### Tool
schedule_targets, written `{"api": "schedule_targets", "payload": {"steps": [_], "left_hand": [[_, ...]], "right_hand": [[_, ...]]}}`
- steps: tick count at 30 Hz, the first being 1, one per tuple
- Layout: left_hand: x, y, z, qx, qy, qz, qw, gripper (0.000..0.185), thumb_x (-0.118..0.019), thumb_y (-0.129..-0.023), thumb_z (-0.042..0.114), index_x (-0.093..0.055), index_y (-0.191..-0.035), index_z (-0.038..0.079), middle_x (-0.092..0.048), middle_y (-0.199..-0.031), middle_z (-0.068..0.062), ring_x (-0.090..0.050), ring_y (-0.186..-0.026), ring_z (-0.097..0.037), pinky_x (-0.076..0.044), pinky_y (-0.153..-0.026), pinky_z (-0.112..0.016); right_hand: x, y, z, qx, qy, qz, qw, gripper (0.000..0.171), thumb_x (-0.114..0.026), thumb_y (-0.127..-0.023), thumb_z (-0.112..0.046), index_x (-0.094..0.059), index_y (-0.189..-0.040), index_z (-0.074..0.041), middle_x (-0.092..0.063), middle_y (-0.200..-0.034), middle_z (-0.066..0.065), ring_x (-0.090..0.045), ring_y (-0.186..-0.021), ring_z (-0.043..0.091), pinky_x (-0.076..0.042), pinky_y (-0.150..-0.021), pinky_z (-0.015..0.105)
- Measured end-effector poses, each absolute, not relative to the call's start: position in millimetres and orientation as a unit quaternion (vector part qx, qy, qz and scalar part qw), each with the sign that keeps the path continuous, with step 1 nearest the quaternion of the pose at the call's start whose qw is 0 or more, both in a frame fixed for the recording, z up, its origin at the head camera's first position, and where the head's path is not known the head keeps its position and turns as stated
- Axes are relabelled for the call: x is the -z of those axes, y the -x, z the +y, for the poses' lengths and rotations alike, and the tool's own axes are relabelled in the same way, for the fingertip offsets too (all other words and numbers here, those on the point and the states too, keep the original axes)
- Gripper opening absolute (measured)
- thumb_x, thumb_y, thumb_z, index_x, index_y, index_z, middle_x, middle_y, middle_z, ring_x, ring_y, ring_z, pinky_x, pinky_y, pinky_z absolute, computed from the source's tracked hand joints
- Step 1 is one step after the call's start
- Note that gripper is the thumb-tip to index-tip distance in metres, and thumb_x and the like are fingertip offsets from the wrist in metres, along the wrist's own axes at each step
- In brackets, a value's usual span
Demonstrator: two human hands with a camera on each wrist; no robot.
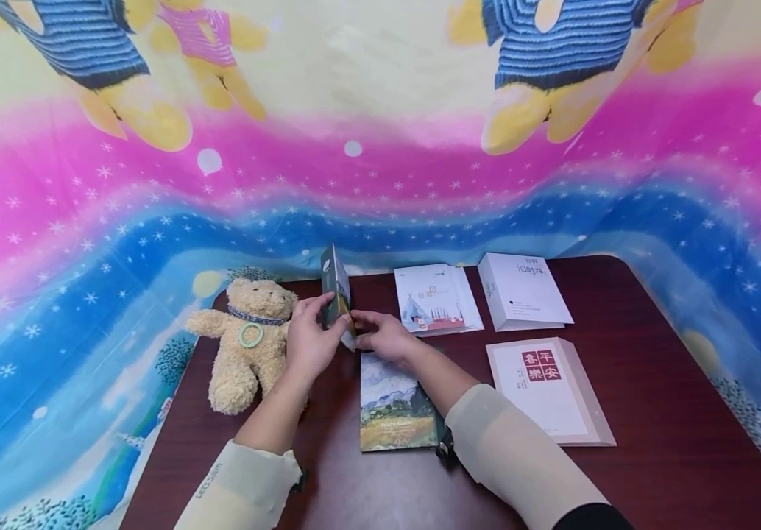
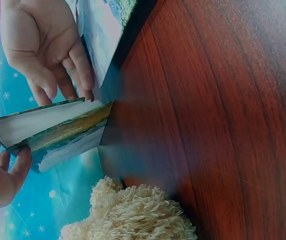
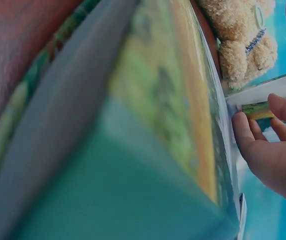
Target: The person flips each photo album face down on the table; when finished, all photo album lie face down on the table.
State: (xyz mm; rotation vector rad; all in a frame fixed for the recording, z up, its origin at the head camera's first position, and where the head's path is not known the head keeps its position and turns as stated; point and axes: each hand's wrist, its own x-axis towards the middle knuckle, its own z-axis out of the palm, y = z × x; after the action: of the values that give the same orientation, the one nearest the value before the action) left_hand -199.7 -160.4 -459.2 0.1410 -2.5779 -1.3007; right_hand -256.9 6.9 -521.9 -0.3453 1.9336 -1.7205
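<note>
A green folded card [image 1: 335, 288] with a landscape print stands upright on edge on the dark wooden table [image 1: 652, 412], slightly spread. My left hand [image 1: 326, 315] pinches its near edge between thumb and fingers [image 2: 18, 165]. From the other side, my right hand [image 1: 362, 329] holds the card's lower corner, fingers curled on it [image 3: 248, 132]. The card [image 2: 58, 130] shows white inner faces in the left wrist view. Just below my right hand a landscape-painting book [image 1: 397, 405] lies flat; the same book [image 3: 133, 125] fills the right wrist view, blurred.
A tan teddy bear [image 1: 248, 338] sits left of the card, close to my left hand. Two white cards [image 1: 436, 298] [image 1: 522, 291] lie at the back right, and a white booklet with red squares [image 1: 549, 390] lies nearer. A colourful cloth [image 1: 380, 169] hangs behind.
</note>
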Motion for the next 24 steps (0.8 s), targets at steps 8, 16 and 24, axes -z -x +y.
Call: {"api": "schedule_targets", "payload": {"steps": [8, 16, 24], "left_hand": [[460.7, 200.2, -160.7, 0.456, -0.044, -0.881, 0.121, 0.054, -0.078, -0.092, 0.026, -0.063, -0.142, 0.014, -0.051, -0.136, -0.010, -0.060, -0.107, -0.027, -0.055, -0.086, -0.043], [459.7, 199.4, -159.0, 0.458, -0.043, -0.880, 0.119, 0.054, -0.079, -0.092, 0.025, -0.064, -0.141, 0.012, -0.050, -0.138, -0.011, -0.061, -0.106, -0.028, -0.054, -0.085, -0.042], [465.6, 201.3, -158.9, 0.477, -0.025, -0.870, 0.125, 0.062, -0.080, -0.091, 0.020, -0.056, -0.147, 0.009, -0.046, -0.137, -0.015, -0.060, -0.116, -0.028, -0.056, -0.094, -0.044]], "right_hand": [[505.0, 260.4, 10.4, 0.623, 0.156, 0.728, 0.241, 0.058, -0.063, -0.100, -0.004, -0.050, -0.155, -0.018, -0.061, -0.140, 0.010, -0.062, -0.125, 0.026, -0.054, -0.101, 0.040], [490.5, 266.2, 10.3, 0.664, 0.137, 0.691, 0.251, 0.048, -0.055, -0.108, -0.014, -0.050, -0.156, -0.022, -0.053, -0.152, 0.006, -0.057, -0.133, 0.024, -0.049, -0.108, 0.048], [481.0, 266.3, 9.6, 0.691, 0.132, 0.665, 0.251, 0.052, -0.054, -0.110, -0.029, -0.044, -0.159, -0.017, -0.056, -0.149, 0.012, -0.060, -0.128, 0.028, -0.047, -0.110, 0.051]]}}
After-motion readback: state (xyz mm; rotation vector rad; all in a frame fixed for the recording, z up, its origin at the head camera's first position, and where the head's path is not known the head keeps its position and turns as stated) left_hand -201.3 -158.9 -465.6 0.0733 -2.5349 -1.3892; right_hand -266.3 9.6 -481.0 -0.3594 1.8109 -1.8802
